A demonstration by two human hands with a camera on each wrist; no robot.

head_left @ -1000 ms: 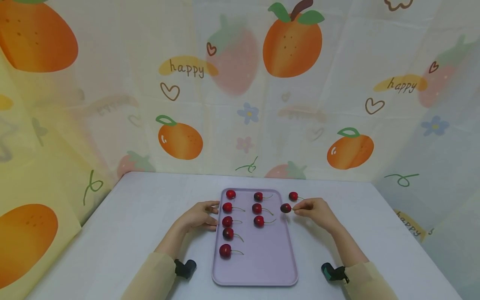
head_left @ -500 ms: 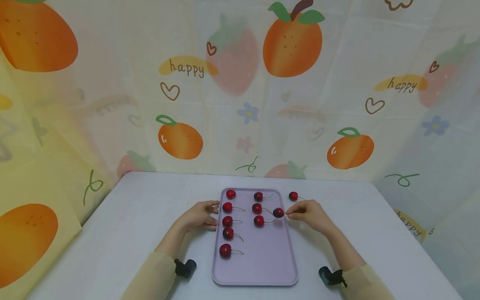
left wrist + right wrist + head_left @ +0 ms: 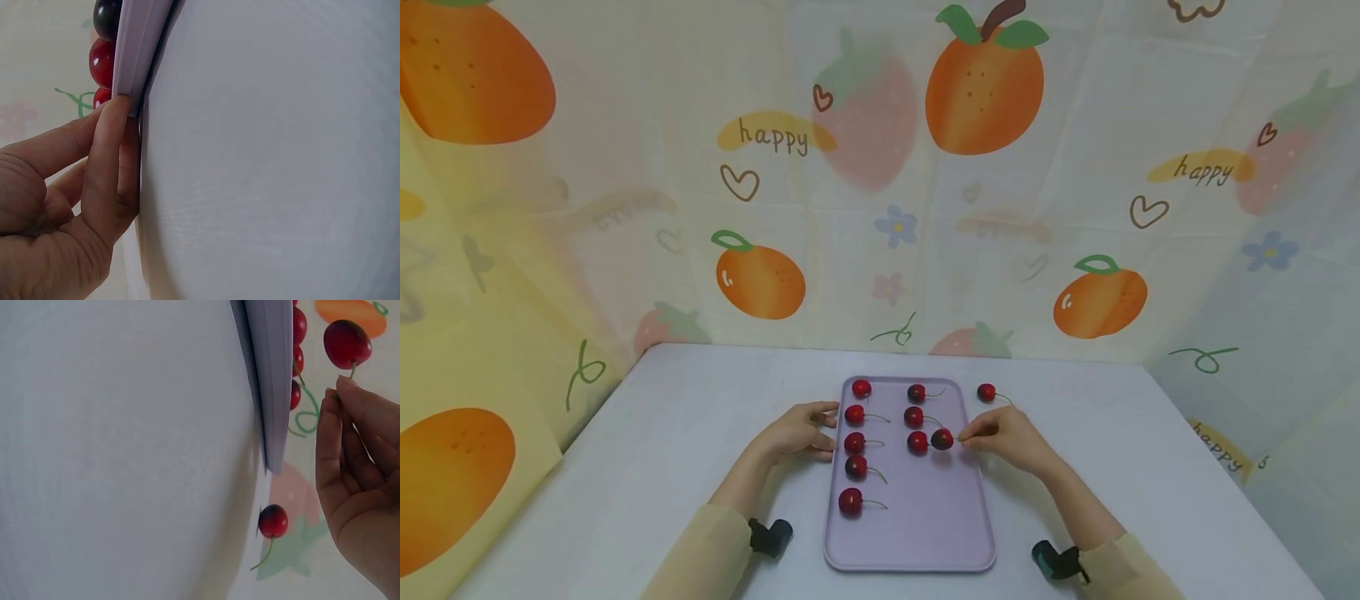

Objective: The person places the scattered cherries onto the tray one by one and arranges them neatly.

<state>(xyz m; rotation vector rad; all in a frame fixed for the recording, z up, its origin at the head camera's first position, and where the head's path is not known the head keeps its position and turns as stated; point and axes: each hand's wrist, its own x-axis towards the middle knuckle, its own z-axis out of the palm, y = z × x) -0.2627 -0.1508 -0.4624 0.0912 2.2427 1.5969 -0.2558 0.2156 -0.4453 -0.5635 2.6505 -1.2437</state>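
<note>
A lilac tray (image 3: 917,533) lies on the table with two columns of stemmed cherries on it. Five, or several, cherries such as this dark red cherry (image 3: 851,502) line its left side. Three more, among them this one cherry (image 3: 917,442), form the shorter right column. Between thumb and fingertips my right hand (image 3: 1006,437) pinches the stem of a cherry (image 3: 942,439). In the right wrist view that cherry (image 3: 347,345) hangs raised, higher than the tray's side. My left hand (image 3: 797,432) touches the tray's left edge with its fingertips, fingers loosely extended and holding no cherry.
One loose cherry (image 3: 987,392) lies on the white table (image 3: 700,392) beyond the tray's upper right corner, near my right hand. A fruit-print cloth (image 3: 850,275) hangs behind the table. Dark wrist cameras, like this left wrist camera (image 3: 771,538), sit on both wrists.
My right hand has carried the pinched cherry left and toward me, from the tray's right edge to beside the lowest cherry of the right column. The left hand has stayed still.
</note>
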